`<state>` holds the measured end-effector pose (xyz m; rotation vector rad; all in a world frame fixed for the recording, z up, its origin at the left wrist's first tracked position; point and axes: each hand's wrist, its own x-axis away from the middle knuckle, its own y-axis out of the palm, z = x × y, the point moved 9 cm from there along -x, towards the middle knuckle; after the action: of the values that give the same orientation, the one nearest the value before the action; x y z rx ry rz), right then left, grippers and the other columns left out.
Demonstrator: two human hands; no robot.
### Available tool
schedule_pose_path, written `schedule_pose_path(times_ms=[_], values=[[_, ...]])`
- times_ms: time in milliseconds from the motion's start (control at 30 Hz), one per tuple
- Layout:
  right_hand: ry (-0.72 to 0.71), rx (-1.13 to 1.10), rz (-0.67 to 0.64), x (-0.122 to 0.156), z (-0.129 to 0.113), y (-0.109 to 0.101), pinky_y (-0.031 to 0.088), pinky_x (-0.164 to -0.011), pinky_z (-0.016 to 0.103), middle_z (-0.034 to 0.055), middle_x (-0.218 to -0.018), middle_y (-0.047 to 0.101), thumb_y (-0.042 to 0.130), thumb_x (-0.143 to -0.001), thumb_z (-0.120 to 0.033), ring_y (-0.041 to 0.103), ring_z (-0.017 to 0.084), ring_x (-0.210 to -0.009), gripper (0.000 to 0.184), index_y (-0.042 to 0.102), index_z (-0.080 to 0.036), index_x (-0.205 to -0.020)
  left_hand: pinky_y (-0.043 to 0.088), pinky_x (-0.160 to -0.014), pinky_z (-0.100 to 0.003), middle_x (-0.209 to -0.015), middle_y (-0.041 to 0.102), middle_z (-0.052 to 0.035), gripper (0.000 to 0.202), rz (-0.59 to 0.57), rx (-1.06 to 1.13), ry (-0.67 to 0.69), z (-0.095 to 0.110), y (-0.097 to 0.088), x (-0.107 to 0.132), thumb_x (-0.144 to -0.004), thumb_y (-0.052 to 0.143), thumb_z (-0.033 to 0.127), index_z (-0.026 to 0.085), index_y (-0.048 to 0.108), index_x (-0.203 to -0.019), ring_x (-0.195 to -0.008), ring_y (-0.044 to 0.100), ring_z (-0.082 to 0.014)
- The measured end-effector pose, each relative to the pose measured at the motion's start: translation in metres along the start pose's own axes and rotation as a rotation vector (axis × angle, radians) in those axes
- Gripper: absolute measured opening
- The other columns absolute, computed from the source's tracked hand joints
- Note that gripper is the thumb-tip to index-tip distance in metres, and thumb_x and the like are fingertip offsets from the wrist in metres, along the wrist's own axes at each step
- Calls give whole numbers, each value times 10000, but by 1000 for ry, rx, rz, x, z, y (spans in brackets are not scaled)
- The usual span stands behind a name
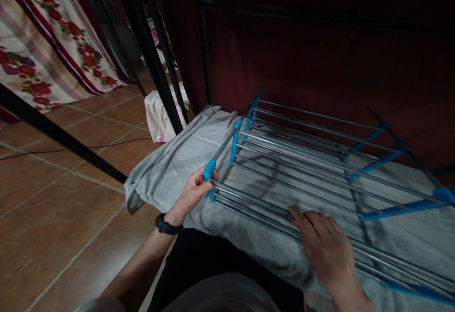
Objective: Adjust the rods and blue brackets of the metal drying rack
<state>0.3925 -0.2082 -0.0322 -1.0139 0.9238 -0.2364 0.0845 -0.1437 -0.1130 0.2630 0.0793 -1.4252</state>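
Observation:
A metal drying rack (320,160) with blue plastic joints lies flat on a grey towel (170,169). My left hand (194,191) grips the rack's near left corner at a blue end cap (209,169); a black band is on that wrist. My right hand (327,248) rests palm down on the rack's near rods, fingers spread and pointing left. The towel covers a low surface and hangs over its left edge.
Black metal frame bars (149,51) cross the upper left. A floral curtain (42,41) hangs at far left over a brown tiled floor (53,217). A pink striped cloth (159,113) lies behind the bars. A dark red wall (320,41) stands behind the rack.

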Motion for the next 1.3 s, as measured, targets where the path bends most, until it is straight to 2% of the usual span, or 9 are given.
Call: schedule_pose_path(times_ms=[100, 200, 333, 467, 633, 867, 1133, 1300], values=[[2, -8, -9, -1, 1, 1, 373, -730, 341, 42, -822, 607, 495, -989, -128, 520, 174, -727, 294, 610, -166, -1257, 422, -642, -261, -784, 613, -21, 420, 11, -37, -18, -6, -2, -2, -731, 775, 529, 160, 645, -882, -686, 522, -144], [8, -27, 1, -4, 2, 0, 373, -731, 336, 43, -819, 605, 495, -999, -138, 518, 172, -730, 287, 613, -157, -1259, 399, -614, -249, -687, 554, 15, 371, 58, -25, -13, -8, -1, -2, -749, 764, 493, 163, 611, -819, -629, 486, -123], [24, -46, 4, -7, 4, -1, 373, -731, 331, 42, -814, 606, 493, -1011, -161, 513, 171, -730, 272, 621, -157, -1251, 398, -605, -242, -684, 559, 24, 365, 83, -53, -47, -7, 4, -1, -682, 818, 422, 163, 607, -827, -622, 488, -117], [15, -57, 22, -6, 4, -3, 372, -728, 330, 48, -830, 618, 507, -1015, -189, 522, 174, -743, 269, 620, -155, -1257, 390, -617, -238, -680, 543, 32, 320, 166, -82, -10, -3, 1, 0, -693, 786, 401, 164, 601, -802, -627, 471, -109], [51, -100, 16, -4, 7, -4, 371, -732, 322, 40, -828, 618, 519, -1010, -174, 523, 165, -738, 284, 619, -165, -1276, 398, -636, -255, -699, 548, 26, 315, 106, -99, 9, -3, 6, -1, -689, 774, 400, 171, 594, -810, -648, 479, -123], [22, -86, 44, -7, 5, -6, 357, -726, 315, 31, -800, 609, 497, -1025, -179, 504, 156, -715, 276, 634, -169, -1265, 391, -642, -261, -708, 513, 31, 364, 110, -160, -5, 1, 7, 1, -705, 758, 456, 178, 565, -838, -653, 462, -125], [19, -130, 58, -8, 6, -6, 363, -735, 305, 30, -807, 610, 508, -1021, -187, 519, 153, -724, 260, 650, -176, -1238, 392, -659, -267, -764, 504, 16, 412, 87, -225, 40, 7, 11, 4, -768, 724, 530, 180, 559, -909, -695, 462, -137], [25, -137, 53, -6, 6, -2, 358, -726, 311, 33, -815, 611, 509, -1016, -172, 515, 162, -737, 268, 648, -173, -1245, 410, -678, -282, -785, 525, 1, 399, 97, -287, 65, 10, 12, 6, -792, 688, 555, 186, 567, -888, -724, 491, -157]])
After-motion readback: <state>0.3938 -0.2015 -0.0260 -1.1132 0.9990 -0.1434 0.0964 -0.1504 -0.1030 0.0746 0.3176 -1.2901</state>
